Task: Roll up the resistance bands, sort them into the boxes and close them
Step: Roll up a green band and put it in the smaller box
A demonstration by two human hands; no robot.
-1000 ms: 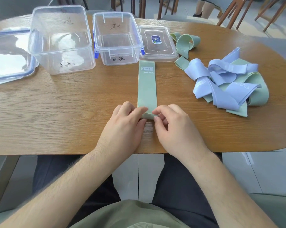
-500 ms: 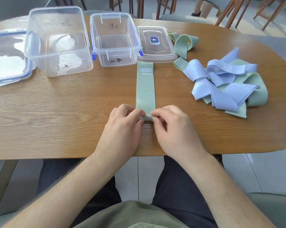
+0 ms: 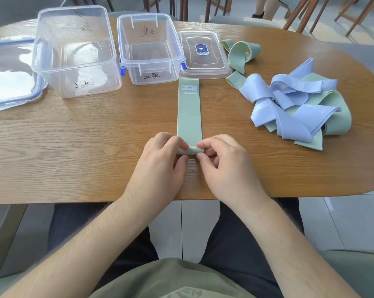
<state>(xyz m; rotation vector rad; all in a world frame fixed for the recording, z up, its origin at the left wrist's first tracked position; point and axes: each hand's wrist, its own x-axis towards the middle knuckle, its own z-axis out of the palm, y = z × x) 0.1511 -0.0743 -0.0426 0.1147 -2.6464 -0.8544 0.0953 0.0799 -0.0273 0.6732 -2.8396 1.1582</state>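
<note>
Band [image 3: 189,112] roll pinched between both hands

place: dining room or canteen | evidence: oval wooden table [image 3: 74,147]; wooden chairs [image 3: 293,16] at 1 o'clock; tiled floor [image 3: 343,222] at 4 o'clock

Forearms [image 3: 108,233] behind the left hand [image 3: 160,166] and right hand [image 3: 229,171] are bare, haired. Below them, dark trousers [image 3: 235,244] and perhaps an olive shirt [image 3: 171,280].
</note>
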